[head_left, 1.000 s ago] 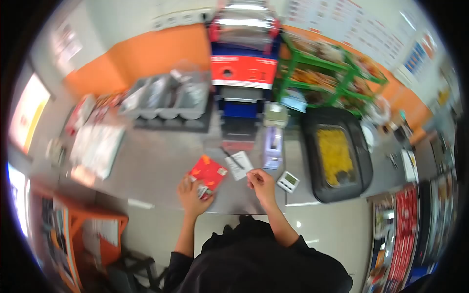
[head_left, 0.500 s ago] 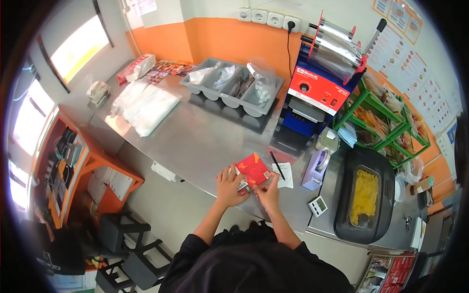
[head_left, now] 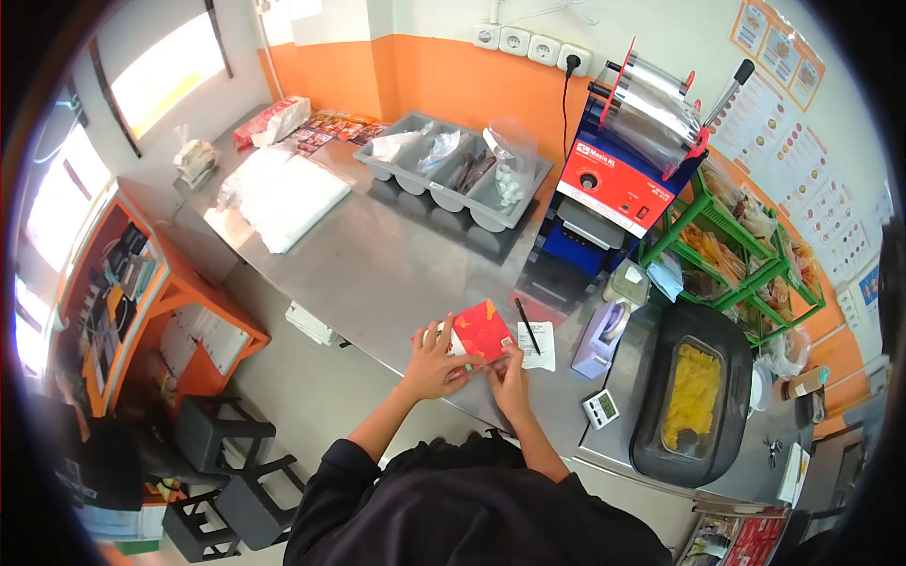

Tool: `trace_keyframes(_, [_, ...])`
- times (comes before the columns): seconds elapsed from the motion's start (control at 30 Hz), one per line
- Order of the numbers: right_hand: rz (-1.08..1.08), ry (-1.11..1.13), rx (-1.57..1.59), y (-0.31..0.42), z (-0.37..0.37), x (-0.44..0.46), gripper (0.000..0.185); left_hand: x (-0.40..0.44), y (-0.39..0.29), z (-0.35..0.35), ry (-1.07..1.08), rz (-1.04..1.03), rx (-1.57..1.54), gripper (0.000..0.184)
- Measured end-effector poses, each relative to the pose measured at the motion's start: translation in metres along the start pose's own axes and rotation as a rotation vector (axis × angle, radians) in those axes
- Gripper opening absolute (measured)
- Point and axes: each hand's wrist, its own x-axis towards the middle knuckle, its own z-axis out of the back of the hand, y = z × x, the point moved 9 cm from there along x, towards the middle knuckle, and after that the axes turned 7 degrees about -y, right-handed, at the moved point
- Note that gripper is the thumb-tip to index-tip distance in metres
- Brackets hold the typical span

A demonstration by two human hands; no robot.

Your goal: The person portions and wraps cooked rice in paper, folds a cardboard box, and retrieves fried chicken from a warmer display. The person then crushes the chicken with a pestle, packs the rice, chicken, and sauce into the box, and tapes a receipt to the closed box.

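Observation:
A flat red packet with orange marks [head_left: 481,330] lies at the front edge of the steel counter, between my two hands. My left hand [head_left: 437,366] holds its left side, fingers over the top and thumb along the near edge. With its fingers pinched together, my right hand [head_left: 510,379] is at the packet's near right corner. Just right of the packet, a black pen [head_left: 528,326] rests on a white printed slip [head_left: 538,347]. A lilac tape dispenser [head_left: 599,341] and a small white timer [head_left: 600,408] stand farther right.
A sealing machine [head_left: 613,184], a grey compartment tray [head_left: 453,174] and green racks [head_left: 722,236] stand behind. To the right is a black cooker with yellow food [head_left: 692,396]. White bags [head_left: 293,198] lie at left, with black stools [head_left: 260,500] below. Another person [head_left: 99,462] is at lower left.
The view has swung left since the first frame. My right hand has moved from beside the slip to the packet's near edge, and its fingers have since closed in at the corner.

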Motion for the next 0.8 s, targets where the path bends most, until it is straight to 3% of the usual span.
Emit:
trace_keyframes(0.07, [0.003, -0.02, -0.133, 0.001, 0.015, 0.009, 0.048, -0.003, 0.0, 0.0, -0.007, -0.002, -0.049, 0.04])
trace_keyframes(0.13, [0.194, -0.388, -0.577, -0.004, 0.057, 0.024, 0.047, -0.007, 0.004, -0.004, -0.016, 0.008, -0.047, 0.042])
trace_keyframes(0.17, [0.199, -0.39, -0.573, -0.015, 0.061, 0.034, 0.047, -0.008, 0.006, -0.005, -0.021, 0.017, -0.05, 0.045])
trace_keyframes(0.23, [-0.131, -0.321, -0.719, -0.059, 0.069, 0.051, 0.046, -0.007, 0.009, -0.007, -0.022, 0.042, -0.072, 0.048])
trace_keyframes(0.37, [-0.183, -0.357, -0.819, -0.062, 0.072, 0.067, 0.05, -0.004, 0.01, 0.0, -0.008, 0.083, -0.142, 0.06])
trace_keyframes(0.43, [-0.273, -0.222, -0.731, -0.072, 0.066, 0.076, 0.052, -0.003, 0.01, 0.002, 0.002, 0.086, -0.18, 0.063])
trace_keyframes(0.53, [-0.174, -0.286, -0.849, -0.041, 0.075, 0.078, 0.053, -0.002, 0.009, 0.004, 0.025, 0.075, -0.227, 0.069])
trace_keyframes(0.63, [-0.012, -0.373, -0.788, -0.003, 0.092, 0.078, 0.062, 0.0, 0.001, 0.003, 0.068, 0.045, -0.265, 0.076])
trace_keyframes(0.7, [0.05, -0.438, -0.758, 0.028, 0.107, 0.073, 0.055, 0.002, -0.008, 0.001, 0.097, 0.033, -0.295, 0.079])
trace_keyframes(0.77, [0.366, -0.553, -0.493, 0.1, 0.13, 0.054, 0.049, 0.006, -0.016, -0.004, 0.142, 0.065, -0.446, 0.088])
trace_keyframes(0.8, [0.04, -0.458, -0.063, 0.089, 0.131, 0.051, 0.044, 0.006, -0.017, -0.007, 0.144, 0.067, -0.45, 0.088])
